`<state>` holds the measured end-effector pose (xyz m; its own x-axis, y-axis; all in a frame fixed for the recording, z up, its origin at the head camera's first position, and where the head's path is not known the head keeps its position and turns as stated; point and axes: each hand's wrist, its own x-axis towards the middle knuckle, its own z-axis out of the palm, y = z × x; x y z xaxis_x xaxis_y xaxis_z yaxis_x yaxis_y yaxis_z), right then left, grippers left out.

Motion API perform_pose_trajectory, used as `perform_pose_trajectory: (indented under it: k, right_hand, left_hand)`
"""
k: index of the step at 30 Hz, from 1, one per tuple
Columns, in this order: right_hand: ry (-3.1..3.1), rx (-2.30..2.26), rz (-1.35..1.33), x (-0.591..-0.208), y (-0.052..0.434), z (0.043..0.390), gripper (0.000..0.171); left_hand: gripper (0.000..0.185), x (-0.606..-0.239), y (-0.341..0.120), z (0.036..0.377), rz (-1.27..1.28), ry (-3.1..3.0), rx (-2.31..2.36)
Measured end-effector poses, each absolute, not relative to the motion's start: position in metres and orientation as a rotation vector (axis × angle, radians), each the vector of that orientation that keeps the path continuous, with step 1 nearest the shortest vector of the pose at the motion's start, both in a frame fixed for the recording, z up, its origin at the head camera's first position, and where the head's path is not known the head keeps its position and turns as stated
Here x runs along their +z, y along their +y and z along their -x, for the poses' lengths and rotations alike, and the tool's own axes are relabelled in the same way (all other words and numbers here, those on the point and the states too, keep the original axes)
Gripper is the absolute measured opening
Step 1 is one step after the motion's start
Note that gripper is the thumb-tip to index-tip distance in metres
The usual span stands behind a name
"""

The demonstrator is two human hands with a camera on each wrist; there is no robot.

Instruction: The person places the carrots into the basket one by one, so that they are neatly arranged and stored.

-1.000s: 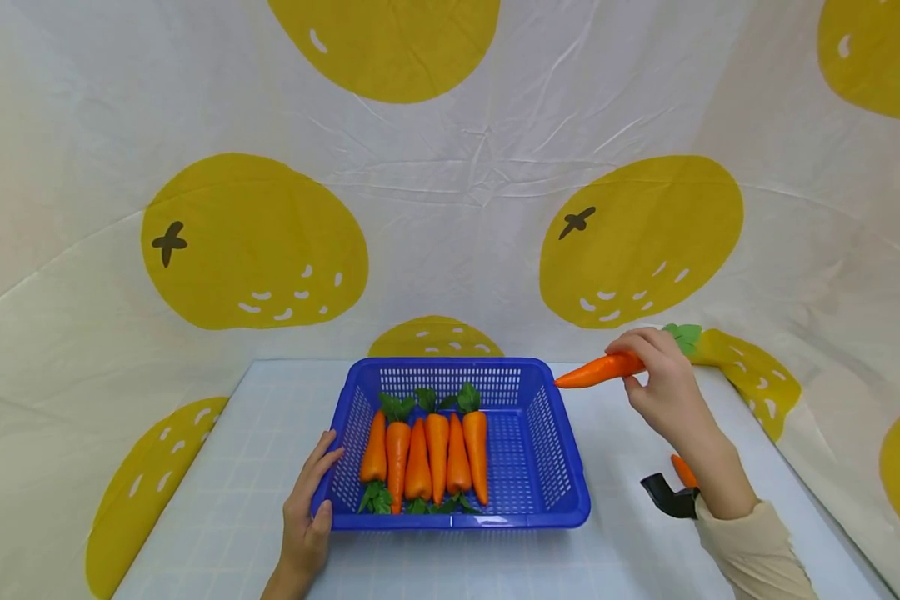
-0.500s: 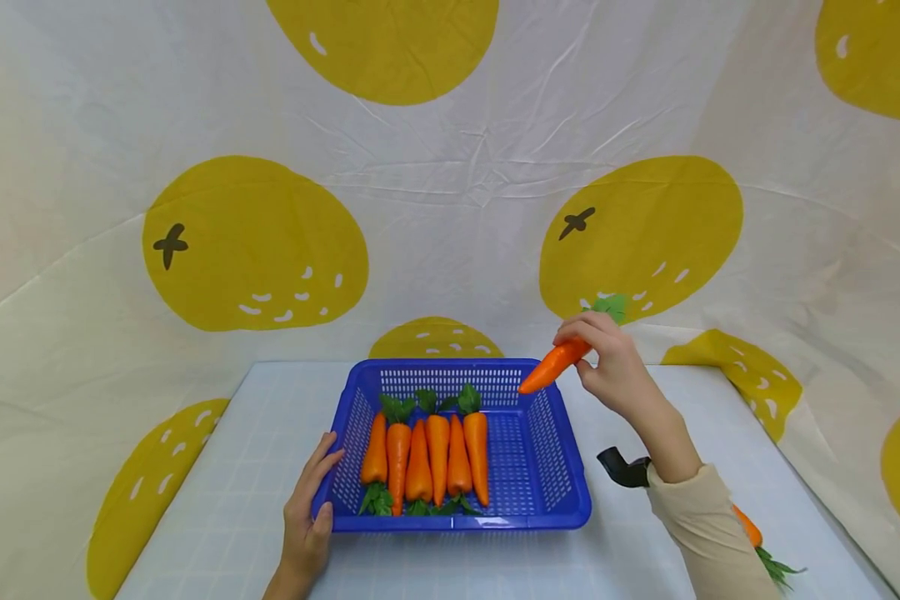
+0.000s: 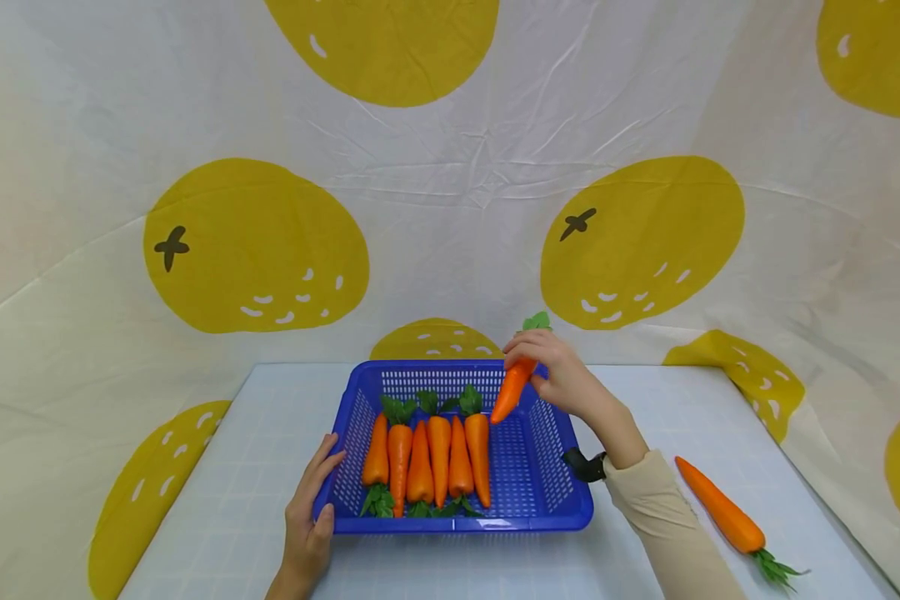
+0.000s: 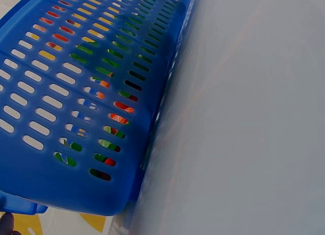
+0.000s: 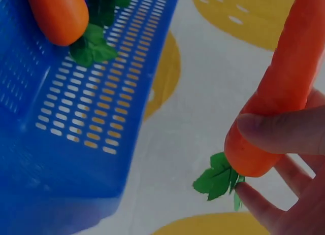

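From the head view I see my right hand (image 3: 562,379) raised over the far right corner of the blue basket (image 3: 547,433), fingers and thumb curled round the thick end of a carrot (image 3: 508,392). That carrot hangs tip-down and tilted toward the left, its point just above the open right part of the basket floor, with its green top (image 3: 537,321) sticking up past my knuckles. The right wrist view confirms the hold: the thumb (image 5: 284,131) presses across the carrot (image 5: 284,88) near its leafy end, and other fingers (image 5: 259,204) wrap beneath it, with the basket wall (image 5: 86,118) off to the left.

My left hand (image 3: 309,521) rests at the near left corner of the basket, thumb on the rim and fingers stretched fairly straight along the left wall; they touch it rather than wrap it. The left wrist view shows only the slotted blue wall (image 4: 76,93) against the pale table surface (image 4: 244,118), with orange and green glimpsed through the slots.

Inside the basket, 5 carrots (image 3: 427,458) lie side by side in the left half, running from near edge to far edge, some with leaves at the far end and some with leaves at the near end. 1 more loose carrot (image 3: 716,504) lies on the table near its right edge, well apart from the basket, leaves pointing toward the near right corner. The basket sits about midway across the table (image 3: 195,517).
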<state>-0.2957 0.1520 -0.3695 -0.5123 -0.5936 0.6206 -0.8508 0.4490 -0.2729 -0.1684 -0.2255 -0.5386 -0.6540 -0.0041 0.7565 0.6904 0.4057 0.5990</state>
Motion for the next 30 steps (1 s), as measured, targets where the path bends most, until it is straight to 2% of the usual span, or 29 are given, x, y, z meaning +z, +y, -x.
perform_pose_trajectory:
  k: [15,30]
  right_hand:
    - [-2.470,0.606,-1.430,-0.385,0.127,0.291,0.052]
    - [-2.938,0.243,-1.308,-0.394,0.107,0.283,0.044]
  left_hand:
    - [0.046,-0.541,-0.227,0.170,0.607,-1.957,-1.280]
    - [0.046,-0.539,-0.226,0.168,0.607,-1.965,-1.282]
